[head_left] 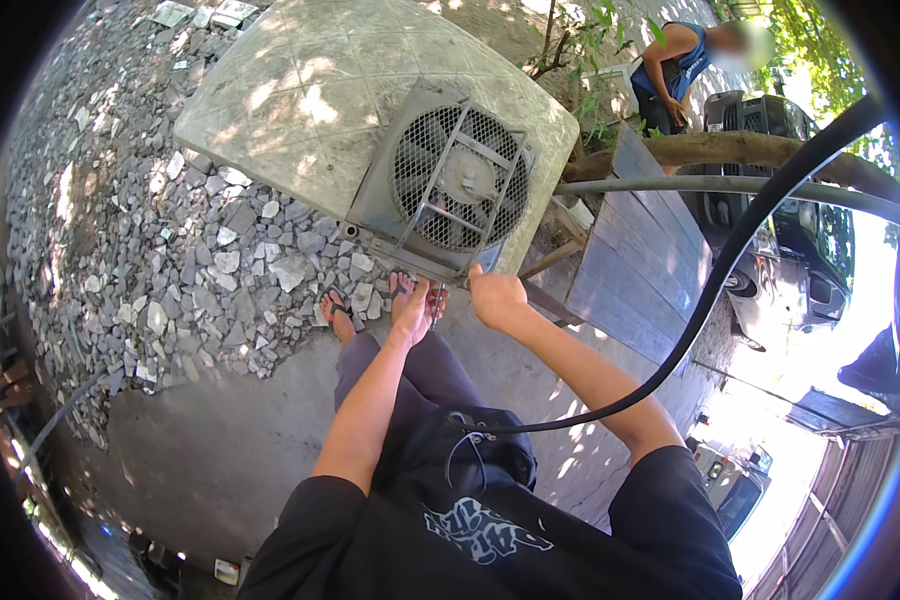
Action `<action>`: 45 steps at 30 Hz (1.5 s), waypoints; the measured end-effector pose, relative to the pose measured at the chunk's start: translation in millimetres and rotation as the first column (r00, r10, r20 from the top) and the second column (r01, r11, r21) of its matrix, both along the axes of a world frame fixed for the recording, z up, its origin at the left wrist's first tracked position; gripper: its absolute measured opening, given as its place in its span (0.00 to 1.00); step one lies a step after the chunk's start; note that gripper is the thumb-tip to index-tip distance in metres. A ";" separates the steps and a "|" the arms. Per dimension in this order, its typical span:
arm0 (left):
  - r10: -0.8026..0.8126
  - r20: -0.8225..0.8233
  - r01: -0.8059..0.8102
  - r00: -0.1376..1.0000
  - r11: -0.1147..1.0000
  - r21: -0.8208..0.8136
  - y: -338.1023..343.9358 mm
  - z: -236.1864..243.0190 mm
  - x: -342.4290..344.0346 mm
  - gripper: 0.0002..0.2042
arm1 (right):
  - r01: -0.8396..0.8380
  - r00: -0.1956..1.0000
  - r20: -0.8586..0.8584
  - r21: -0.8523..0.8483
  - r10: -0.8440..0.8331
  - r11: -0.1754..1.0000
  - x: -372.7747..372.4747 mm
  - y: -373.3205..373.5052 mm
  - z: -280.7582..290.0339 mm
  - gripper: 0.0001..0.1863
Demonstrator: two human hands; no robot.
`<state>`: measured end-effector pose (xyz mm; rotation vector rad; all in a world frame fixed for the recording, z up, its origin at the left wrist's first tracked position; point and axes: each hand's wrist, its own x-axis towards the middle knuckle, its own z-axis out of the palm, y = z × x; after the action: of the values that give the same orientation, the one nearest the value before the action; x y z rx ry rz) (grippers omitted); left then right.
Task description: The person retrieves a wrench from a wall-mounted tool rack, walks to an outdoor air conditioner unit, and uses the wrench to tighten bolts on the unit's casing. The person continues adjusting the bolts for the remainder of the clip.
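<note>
A boxy grey fan unit (378, 205) lies on a stone-topped table (255, 95). Its round dark fan sits behind wire mesh crossed by a metal bar frame. My left hand (416, 314) is closed around a slim metal tool (438, 308), just below the unit's near edge; the tool's exact kind is unclear. My right hand (497, 299) is at the near right corner of the unit, its fingers curled and one digit reaching up against the corner. What lies inside that grip is hidden from view.
Broken stone (235, 270) covers the ground at left, beside concrete paving (200, 450). Right of the table leans a grey board (635, 255), near a wooden log (745, 148). A black strap (705, 325) arcs across the right side. Another person (675, 70) stands beyond, near parked vehicles (780, 240).
</note>
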<state>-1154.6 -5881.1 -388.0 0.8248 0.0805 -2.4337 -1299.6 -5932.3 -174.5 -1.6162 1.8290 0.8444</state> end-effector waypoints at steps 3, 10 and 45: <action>0.007 0.022 -0.006 1.000 1.000 -0.013 -0.7 1.9 1.9 0.26 | -0.041 0.999 -0.004 -0.084 0.041 0.996 -1.0 4.5 -0.4 0.19; 0.040 0.029 -0.040 0.999 0.999 0.002 3.6 -3.6 -6.9 0.27 | 0.822 -0.245 0.408 0.569 -0.879 0.034 14.9 5.0 -6.1 0.22; -0.103 0.069 0.107 0.992 0.993 -0.055 3.3 -6.1 0.5 0.31 | 0.036 0.998 0.062 -0.375 -0.014 0.926 5.3 16.6 2.9 0.16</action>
<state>-1154.1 -5877.8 -394.1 0.9030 -0.0599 -2.4912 -1294.3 -5915.7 -171.6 -1.8190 2.0568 0.4436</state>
